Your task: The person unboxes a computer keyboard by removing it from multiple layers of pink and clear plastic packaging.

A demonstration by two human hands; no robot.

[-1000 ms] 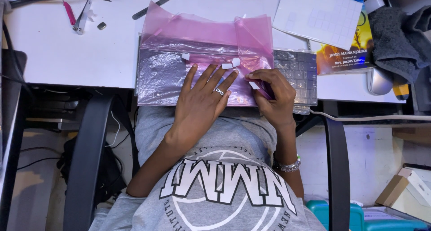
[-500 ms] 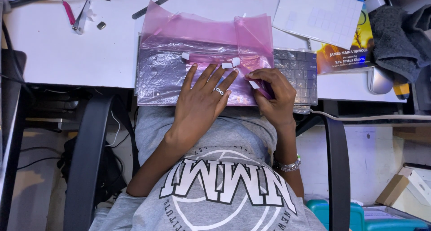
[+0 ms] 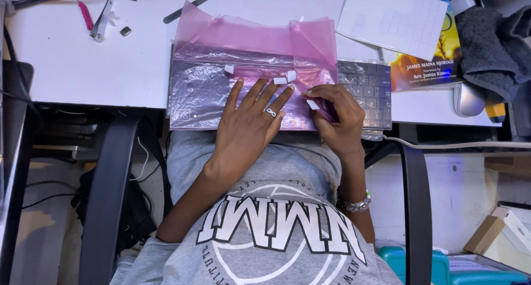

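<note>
Two bare hands wrapping a grey flat keyboard (image 3: 365, 88) in translucent pink plastic film (image 3: 251, 47) on a white desk (image 3: 83, 69): left hand (image 3: 251, 124) pressing flat, fingers spread, right hand (image 3: 337, 119) pinching a small white tape piece (image 3: 313, 104); several tabs already stuck, right end still uncovered.

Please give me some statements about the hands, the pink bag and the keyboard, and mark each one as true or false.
1. The left hand lies flat on the pink bag. True.
2. The right hand is pinching a small white strip. True.
3. The keyboard is completely bare. False: the bag covers most of it; only its right end shows.
4. The left hand wears a ring. True.
5. The bag is green. False: it is translucent pink.
6. The right wrist is bare. False: it wears a silver bracelet.
</note>
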